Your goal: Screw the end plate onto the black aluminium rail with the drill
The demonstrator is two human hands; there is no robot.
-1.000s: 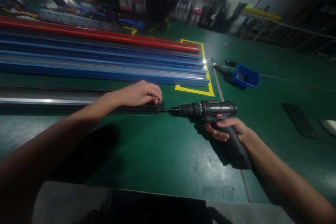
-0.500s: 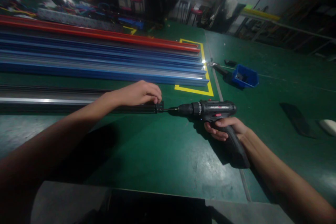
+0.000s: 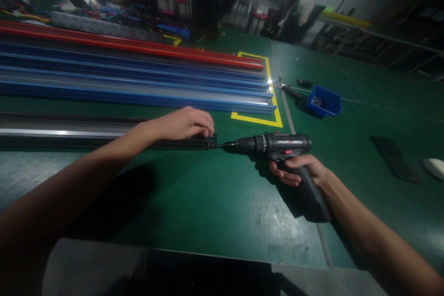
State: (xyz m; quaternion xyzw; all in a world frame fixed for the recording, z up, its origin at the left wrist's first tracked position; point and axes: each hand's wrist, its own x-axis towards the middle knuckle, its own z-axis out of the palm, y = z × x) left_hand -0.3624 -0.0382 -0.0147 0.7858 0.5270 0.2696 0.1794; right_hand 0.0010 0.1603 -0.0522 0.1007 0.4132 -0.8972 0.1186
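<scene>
The cordless drill (image 3: 287, 142) sits right of centre over the green bench (image 3: 222, 208), your right hand (image 3: 289, 171) wrapped around its grip, its bit pointing left at a small black end piece (image 3: 212, 141) on the dark rail (image 3: 178, 144). Your left hand (image 3: 196, 122) bends over that end with curled fingers at the end piece; whether they pinch it or only press, I cannot tell. Beyond your left hand, blue channels (image 3: 208, 101) lie side by side, a red channel (image 3: 156, 45) on their far side, their right ends within yellow tape (image 3: 258, 121). Farther right you have a blue bin (image 3: 333, 104), and nearer, a dark flat piece (image 3: 395, 159).
</scene>
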